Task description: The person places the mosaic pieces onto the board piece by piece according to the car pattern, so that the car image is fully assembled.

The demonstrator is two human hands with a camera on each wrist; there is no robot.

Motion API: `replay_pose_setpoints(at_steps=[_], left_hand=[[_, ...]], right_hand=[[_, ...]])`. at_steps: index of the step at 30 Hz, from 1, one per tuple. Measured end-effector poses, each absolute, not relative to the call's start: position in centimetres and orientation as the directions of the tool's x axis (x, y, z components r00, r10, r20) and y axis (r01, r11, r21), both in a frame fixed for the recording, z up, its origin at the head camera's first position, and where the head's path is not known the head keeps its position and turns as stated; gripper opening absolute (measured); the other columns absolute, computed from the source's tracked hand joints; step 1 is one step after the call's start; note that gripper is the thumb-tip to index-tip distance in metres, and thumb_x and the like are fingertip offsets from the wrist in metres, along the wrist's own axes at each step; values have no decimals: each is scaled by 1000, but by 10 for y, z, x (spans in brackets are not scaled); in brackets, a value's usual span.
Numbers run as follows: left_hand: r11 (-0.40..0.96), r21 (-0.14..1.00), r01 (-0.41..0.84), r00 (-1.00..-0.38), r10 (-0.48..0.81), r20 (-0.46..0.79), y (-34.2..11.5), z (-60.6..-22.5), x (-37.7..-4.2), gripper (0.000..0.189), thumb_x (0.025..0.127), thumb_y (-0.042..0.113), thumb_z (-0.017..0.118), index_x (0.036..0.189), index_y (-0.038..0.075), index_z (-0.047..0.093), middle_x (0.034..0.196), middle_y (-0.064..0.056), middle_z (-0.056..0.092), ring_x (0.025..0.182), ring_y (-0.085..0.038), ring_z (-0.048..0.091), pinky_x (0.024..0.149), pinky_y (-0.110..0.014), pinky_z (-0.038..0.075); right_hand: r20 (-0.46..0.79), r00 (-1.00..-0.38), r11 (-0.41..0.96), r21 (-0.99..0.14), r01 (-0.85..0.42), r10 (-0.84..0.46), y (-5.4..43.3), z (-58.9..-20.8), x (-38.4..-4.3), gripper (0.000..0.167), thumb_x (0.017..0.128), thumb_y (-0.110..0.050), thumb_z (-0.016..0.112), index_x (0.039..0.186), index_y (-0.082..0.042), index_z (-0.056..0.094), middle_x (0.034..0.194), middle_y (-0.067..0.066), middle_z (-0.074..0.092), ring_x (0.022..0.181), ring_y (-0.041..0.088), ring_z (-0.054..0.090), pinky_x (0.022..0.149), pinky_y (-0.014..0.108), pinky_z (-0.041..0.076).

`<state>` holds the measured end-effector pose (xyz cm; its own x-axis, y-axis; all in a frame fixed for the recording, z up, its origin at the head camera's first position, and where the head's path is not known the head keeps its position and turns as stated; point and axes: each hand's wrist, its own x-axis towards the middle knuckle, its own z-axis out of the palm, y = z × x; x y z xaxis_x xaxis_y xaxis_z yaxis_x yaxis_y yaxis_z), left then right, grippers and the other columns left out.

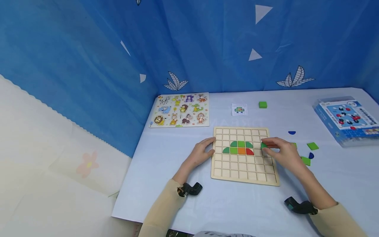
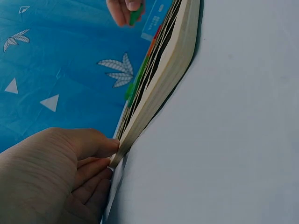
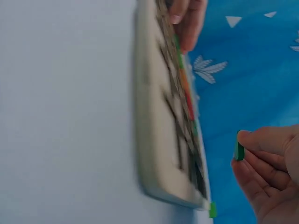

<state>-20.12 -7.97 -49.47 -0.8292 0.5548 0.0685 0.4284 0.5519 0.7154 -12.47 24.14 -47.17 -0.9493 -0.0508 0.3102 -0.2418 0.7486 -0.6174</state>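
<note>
A wooden grid board (image 1: 242, 171) lies on the table, with a small domed arrangement of green, orange (image 1: 241, 150) and red (image 1: 249, 151) pieces in its upper middle cells. At the board's left edge, my left hand (image 1: 201, 153) rests its thumb and fingertips against the rim; the left wrist view shows the thumb (image 2: 96, 143) touching that edge. Over the right side of the board, my right hand (image 1: 281, 151) pinches a dark green block (image 3: 239, 146) between thumb and fingertips. Its full outline is partly hidden by the fingers.
Behind the board lie a small pattern card (image 1: 239, 109) and a green square block (image 1: 262, 104). Loose green blocks (image 1: 312, 145) and blue half-round pieces (image 1: 291, 132) lie to the right. An animal puzzle (image 1: 179, 110) is back left; a blue box (image 1: 346, 120) stands back right.
</note>
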Motion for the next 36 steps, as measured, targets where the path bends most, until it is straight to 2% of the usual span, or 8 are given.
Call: replay_pose_setpoints(at_steps=[2, 8, 19, 25, 33, 36], left_hand=[[550, 717, 428, -829, 554, 70, -79, -494, -201, 53, 92, 13, 59, 142, 6, 43, 143, -7, 43, 133, -18, 36, 109, -26, 29], [547, 720, 427, -829, 555, 70, -79, -494, -202, 53, 92, 13, 60, 142, 6, 43, 143, -7, 43, 133, -18, 36, 109, -27, 29], [548, 715, 434, -827, 558, 75, -79, -494, -202, 53, 92, 13, 60, 141, 6, 43, 143, -7, 43, 133, -18, 36, 109, -27, 29], [545, 717, 435, -822, 566, 69, -79, -496, -202, 53, 92, 14, 59, 142, 6, 43, 144, -7, 42, 133, -18, 35, 109, -27, 30], [550, 717, 429, -830, 553, 72, -80, -495, -201, 52, 92, 13, 60, 142, 7, 43, 143, -7, 43, 133, -18, 36, 109, -27, 30], [546, 724, 421, -831, 551, 68, -80, -495, -201, 52, 92, 13, 60, 142, 7, 43, 143, -7, 43, 133, -17, 35, 109, -27, 30]], right_hand=[[298, -950, 738, -621, -265, -91, 232, -465, -122, 32, 80, -4, 74, 111, 1, 66, 101, 17, 66, 87, 38, 65, 71, 54, 53], [316, -933, 770, -547, -328, -173, 225, -477, -126, 32, 76, 2, 75, 108, 2, 68, 103, 16, 66, 85, 29, 65, 68, 44, 56], [283, -937, 779, -532, -332, -205, 223, -481, -123, 34, 75, 4, 75, 108, 0, 68, 105, 18, 65, 87, 29, 63, 69, 43, 56], [317, -919, 782, -500, -373, -235, 223, -482, -121, 36, 73, 4, 77, 108, 1, 69, 103, 19, 65, 87, 30, 64, 67, 42, 57], [339, -913, 752, -535, -385, -227, 225, -478, -124, 33, 75, 4, 75, 107, 1, 69, 101, 15, 67, 83, 27, 65, 67, 43, 57], [309, -937, 740, -590, -323, -162, 235, -468, -122, 30, 80, 0, 72, 110, 1, 68, 103, 16, 67, 86, 32, 65, 70, 48, 56]])
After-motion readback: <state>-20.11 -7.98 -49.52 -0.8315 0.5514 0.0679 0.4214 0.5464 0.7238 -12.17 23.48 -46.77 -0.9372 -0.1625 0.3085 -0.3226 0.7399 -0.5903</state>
